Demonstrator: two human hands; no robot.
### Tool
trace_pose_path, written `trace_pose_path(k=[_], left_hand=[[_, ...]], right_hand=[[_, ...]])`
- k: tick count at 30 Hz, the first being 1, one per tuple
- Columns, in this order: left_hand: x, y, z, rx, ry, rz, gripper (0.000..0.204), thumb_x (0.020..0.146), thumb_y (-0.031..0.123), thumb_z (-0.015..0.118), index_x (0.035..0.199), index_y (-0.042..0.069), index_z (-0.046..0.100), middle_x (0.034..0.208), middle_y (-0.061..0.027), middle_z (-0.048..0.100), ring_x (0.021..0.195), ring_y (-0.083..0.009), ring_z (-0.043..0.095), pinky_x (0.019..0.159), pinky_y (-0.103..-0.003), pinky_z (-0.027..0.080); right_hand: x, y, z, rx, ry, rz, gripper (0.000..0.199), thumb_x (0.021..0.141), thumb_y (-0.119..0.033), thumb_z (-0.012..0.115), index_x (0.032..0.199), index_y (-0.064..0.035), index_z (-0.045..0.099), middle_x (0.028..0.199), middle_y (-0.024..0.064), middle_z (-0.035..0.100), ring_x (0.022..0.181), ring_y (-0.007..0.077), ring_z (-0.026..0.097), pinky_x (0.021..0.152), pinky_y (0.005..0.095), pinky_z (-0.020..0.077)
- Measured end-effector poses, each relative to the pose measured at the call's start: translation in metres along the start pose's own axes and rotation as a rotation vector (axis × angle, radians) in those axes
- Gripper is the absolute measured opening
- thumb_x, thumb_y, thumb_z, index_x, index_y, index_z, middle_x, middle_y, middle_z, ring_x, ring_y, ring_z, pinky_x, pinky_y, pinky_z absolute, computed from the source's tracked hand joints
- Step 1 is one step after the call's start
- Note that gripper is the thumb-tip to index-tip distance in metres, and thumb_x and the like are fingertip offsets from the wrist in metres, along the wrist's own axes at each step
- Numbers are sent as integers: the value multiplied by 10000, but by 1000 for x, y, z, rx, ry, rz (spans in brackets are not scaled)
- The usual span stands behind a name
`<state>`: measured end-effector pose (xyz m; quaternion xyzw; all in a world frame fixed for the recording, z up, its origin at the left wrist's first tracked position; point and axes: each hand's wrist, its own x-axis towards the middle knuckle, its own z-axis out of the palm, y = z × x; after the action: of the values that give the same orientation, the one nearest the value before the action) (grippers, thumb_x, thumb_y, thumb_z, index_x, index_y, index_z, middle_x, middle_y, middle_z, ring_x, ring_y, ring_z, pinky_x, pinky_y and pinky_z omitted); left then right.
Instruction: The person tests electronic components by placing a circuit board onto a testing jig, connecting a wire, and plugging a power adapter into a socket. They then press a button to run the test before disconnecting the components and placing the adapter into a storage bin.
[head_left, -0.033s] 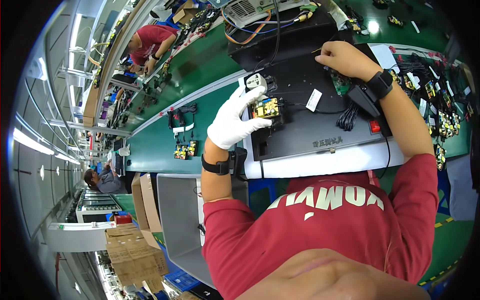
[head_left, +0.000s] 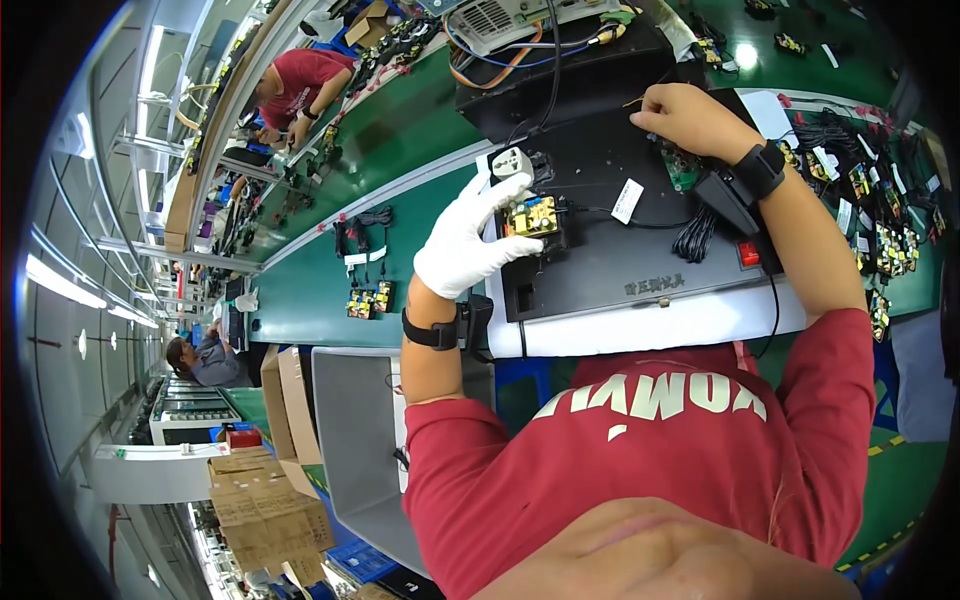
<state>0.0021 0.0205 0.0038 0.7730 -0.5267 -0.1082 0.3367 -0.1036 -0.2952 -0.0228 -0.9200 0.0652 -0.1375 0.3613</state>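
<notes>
Nothing shifted since before: gloved left hand (head_left: 468,245) flat on yellow circuit board (head_left: 534,215), grip released; right hand (head_left: 688,118) pinching unclear.

One small yellow circuit board (head_left: 533,216) sits on one black test fixture (head_left: 620,240). Two other people work far left. One white socket adapter (head_left: 512,163) stands beside the board.
</notes>
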Motion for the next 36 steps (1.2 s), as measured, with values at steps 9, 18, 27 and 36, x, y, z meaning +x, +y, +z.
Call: trace_pose_path(k=[9, 18, 27, 36], left_hand=[[-1, -7, 4, -161, 0, -33, 653, 682, 212, 853, 1252, 30, 592, 1333, -168, 530, 1223, -279, 523, 1046, -344, 392], [-4, -6, 7, -379, -35, -132, 673, 729, 70, 795, 1333, -15, 512, 1343, -104, 540, 1250, -179, 483, 1078, -318, 354], [-6, -9, 11, -477, -34, -130, 651, 761, 88, 769, 1348, -1, 503, 1323, -103, 545, 1226, -183, 501, 1062, -324, 373], [-8, -7, 13, -299, 25, -62, 641, 744, 29, 766, 1328, -23, 508, 1321, -119, 548, 1216, -179, 504, 1052, -316, 379]], right_hand=[[3, 5, 1, -43, -32, 14, 311, 883, -275, 638, 830, 30, 607, 764, 129, 610, 690, 225, 587, 644, 348, 462], [-76, -83, -69, -130, 3, -195, 312, 912, -203, 611, 1144, 1, 568, 835, 83, 624, 754, 160, 581, 676, 293, 466], [-300, -60, -65, 415, -1010, -222, 317, 934, -269, 632, 1073, 16, 640, 878, 103, 692, 761, 185, 682, 654, 297, 529], [-484, 180, 83, 534, -319, 1250, 174, 951, -217, 555, 950, -48, 595, 824, 82, 658, 731, 171, 651, 623, 301, 532]])
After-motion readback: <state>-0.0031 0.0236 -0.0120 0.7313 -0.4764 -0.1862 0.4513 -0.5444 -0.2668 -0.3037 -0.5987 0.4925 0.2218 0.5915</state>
